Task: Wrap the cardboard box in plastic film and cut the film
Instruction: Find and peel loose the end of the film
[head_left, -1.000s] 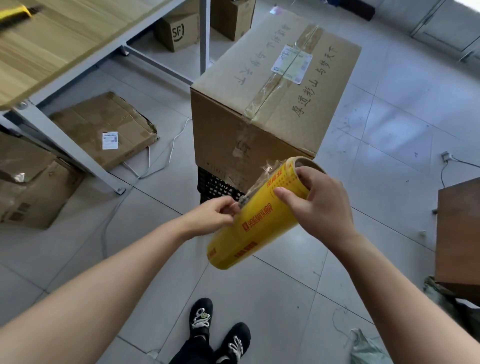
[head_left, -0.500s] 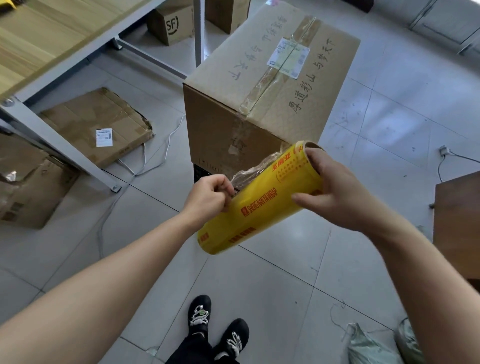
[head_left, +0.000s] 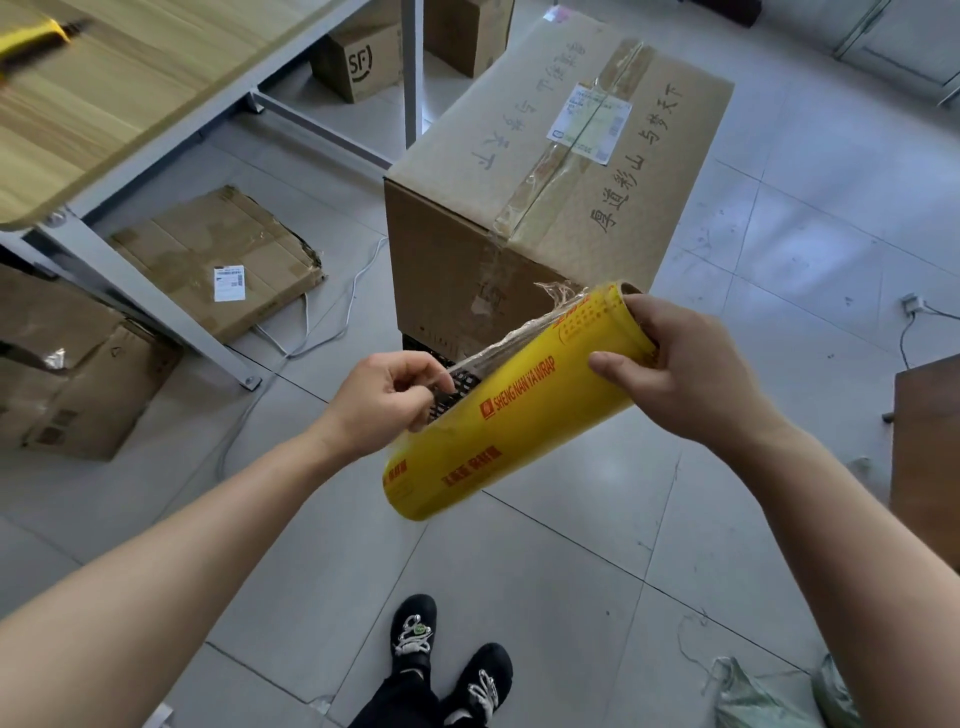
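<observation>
A large taped cardboard box (head_left: 561, 171) with handwriting and a white label stands on a black crate (head_left: 457, 387) in front of me. I hold a yellow roll of plastic film (head_left: 519, 410) tilted, just below the box's near corner. My right hand (head_left: 691, 374) grips the roll's upper end. My left hand (head_left: 389, 395) pinches the crumpled loose edge of the clear film (head_left: 524, 338) beside the roll's middle. The film is pulled a little way off the roll and does not touch the box.
A wooden table (head_left: 104, 104) on white metal legs stands at left, a yellow tool (head_left: 31, 41) on it. Flattened and small cardboard boxes (head_left: 218, 260) lie under and behind it. A white cable (head_left: 311, 332) runs on the tiled floor. A brown cabinet (head_left: 930, 441) is at right.
Both hands raised the roll closer to the box. My left hand shifted along the roll and pulled the loose film edge outward.
</observation>
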